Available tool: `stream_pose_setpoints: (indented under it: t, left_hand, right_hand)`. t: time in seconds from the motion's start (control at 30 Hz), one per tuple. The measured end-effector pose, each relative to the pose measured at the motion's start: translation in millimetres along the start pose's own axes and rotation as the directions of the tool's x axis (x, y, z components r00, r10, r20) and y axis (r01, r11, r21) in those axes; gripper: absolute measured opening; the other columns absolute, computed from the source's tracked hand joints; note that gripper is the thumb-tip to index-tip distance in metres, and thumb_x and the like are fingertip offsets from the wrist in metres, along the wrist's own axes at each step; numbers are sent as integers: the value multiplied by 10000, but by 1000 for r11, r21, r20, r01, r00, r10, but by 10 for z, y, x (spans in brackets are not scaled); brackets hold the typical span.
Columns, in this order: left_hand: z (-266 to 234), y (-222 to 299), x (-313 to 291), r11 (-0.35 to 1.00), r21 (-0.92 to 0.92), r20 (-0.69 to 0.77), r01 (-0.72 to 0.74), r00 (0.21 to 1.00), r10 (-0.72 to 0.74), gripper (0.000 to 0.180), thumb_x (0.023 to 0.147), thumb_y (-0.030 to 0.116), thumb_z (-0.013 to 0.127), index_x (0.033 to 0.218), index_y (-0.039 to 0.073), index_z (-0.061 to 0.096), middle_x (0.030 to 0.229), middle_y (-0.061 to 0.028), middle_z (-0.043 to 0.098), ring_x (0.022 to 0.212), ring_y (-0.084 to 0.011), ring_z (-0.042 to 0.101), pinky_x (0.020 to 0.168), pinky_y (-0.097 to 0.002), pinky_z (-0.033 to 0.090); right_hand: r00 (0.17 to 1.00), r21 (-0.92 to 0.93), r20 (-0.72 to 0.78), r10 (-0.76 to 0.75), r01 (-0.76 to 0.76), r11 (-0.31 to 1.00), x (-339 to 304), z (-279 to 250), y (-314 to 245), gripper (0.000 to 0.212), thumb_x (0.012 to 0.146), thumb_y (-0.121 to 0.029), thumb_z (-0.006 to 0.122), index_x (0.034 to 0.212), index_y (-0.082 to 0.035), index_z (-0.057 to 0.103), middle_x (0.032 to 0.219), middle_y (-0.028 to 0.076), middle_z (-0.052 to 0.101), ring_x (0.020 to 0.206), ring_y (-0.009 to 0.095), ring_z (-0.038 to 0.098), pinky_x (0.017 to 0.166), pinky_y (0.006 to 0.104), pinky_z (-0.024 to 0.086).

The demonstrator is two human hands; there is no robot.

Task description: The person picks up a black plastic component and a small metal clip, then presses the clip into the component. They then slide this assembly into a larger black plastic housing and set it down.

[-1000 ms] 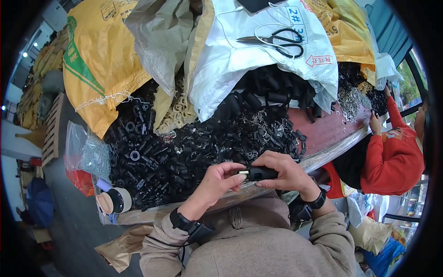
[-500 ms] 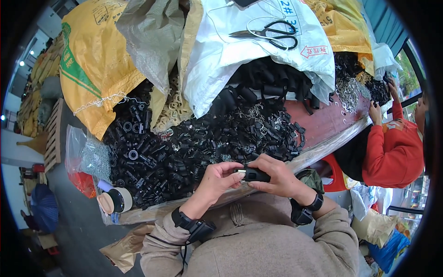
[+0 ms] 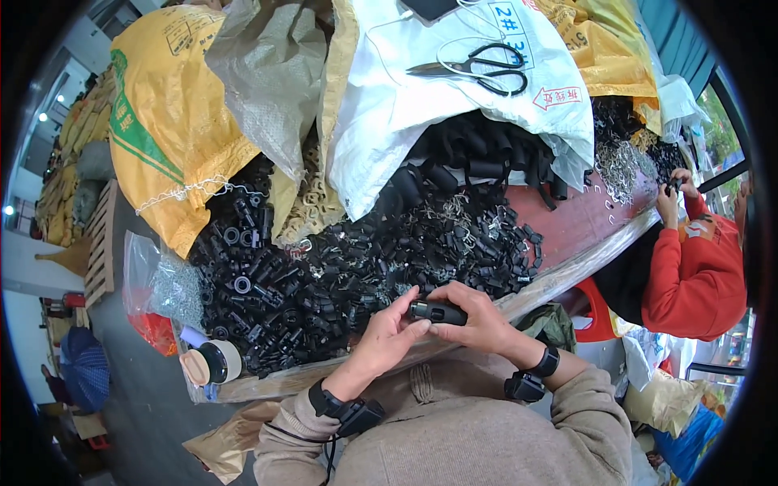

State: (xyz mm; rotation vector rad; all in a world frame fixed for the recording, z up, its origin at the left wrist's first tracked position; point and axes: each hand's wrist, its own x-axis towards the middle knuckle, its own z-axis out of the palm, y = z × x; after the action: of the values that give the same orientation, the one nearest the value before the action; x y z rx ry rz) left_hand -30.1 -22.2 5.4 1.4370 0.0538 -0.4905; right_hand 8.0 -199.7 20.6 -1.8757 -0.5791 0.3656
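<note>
Close in front of my body I hold a black cylindrical plastic part (image 3: 438, 313) with an opening in its side, lying roughly level. My right hand (image 3: 478, 321) is closed round its right end, fingers over the top and thumb below. At its left end, my left hand (image 3: 387, 334) has the thumb against the part and the fingers behind it. Whether a small piece sits between those fingertips is hidden. Just beyond my hands spreads a heap of small black plastic parts (image 3: 324, 279) mixed with small metal clips (image 3: 454, 212).
Sacks of larger black tubes (image 3: 486, 168) and tan rings (image 3: 312, 212) spill onto the table. Scissors (image 3: 478, 70) lie on the white sack (image 3: 381, 105). A lidded cup (image 3: 217, 361) and a bag of small metal pieces (image 3: 177, 293) stand left. A person in red (image 3: 689, 275) works at right.
A small pale metal piece seen at the part's left end earlier no longer shows. My left fingers have straightened somewhat. The other person's hands have come back from the pile. The view has shifted slightly.
</note>
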Motion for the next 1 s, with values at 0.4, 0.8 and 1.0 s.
stream_pose_setpoints:
  t: [0.4, 0.8, 1.0]
  left_hand:
    - [66, 106, 16, 918, -396, 55, -8, 998, 33, 702, 797, 3, 527, 1336, 39, 78, 1142, -70, 421, 962, -97, 452, 818, -233, 398]
    - [158, 91, 24, 835, -550, 33, 5, 999, 16, 701, 730, 98, 647, 1286, 37, 225, 1154, -60, 414, 1007, -148, 473, 824, -300, 450]
    - [263, 97, 34, 832, -543, 87, 116, 993, -82, 708, 743, 117, 636, 1287, 28, 192, 1083, -65, 468, 903, -161, 536, 752, -285, 479]
  right_hand:
    - [954, 164, 101, -282, 264, 950, -7, -100, 0, 768, 662, -417, 631, 1226, 10, 332, 1215, 151, 343, 1135, 246, 338, 915, 348, 295]
    - [963, 420, 97, -251, 189, 888, 74, -105, -12, 799, 706, -561, 516, 1221, 26, 345, 1137, 149, 428, 1053, 234, 439, 910, 324, 319]
    - [993, 619, 41, -110, 61, 783, -27, -81, 24, 738, 708, -553, 522, 1156, 24, 418, 1073, 120, 479, 988, 191, 482, 858, 298, 367]
